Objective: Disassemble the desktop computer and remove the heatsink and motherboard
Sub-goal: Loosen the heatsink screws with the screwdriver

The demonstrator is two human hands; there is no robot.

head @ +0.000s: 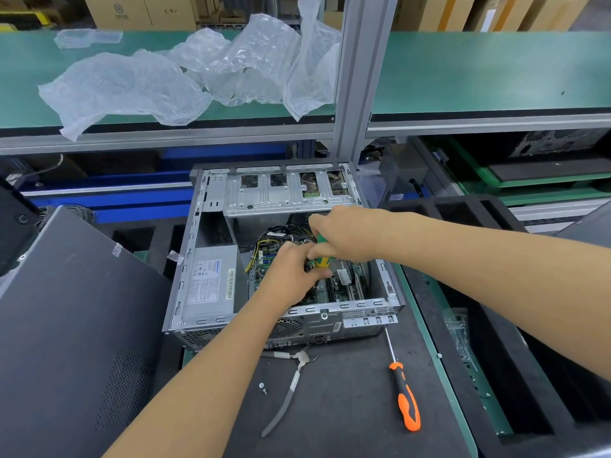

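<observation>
An open desktop case (211,320) lies on its side on the dark mat, side panel off. Inside it the green motherboard (344,285) shows at the right, a grey power supply (211,282) at the left, and black and yellow cables (277,234) at the back. My right hand (347,236) grips a green and yellow screwdriver (321,256) that points down into the case. My left hand (291,276) reaches in beside its shaft, fingers curled near the tip. The heatsink is hidden under my hands.
An orange and black screwdriver (407,403), grey pliers (291,388) and a loose screw (263,387) lie on the mat in front of the case. The removed dark side panel (66,325) leans at the left. Foam trays (529,375) sit at the right. Plastic bags (198,74) lie on the green shelf.
</observation>
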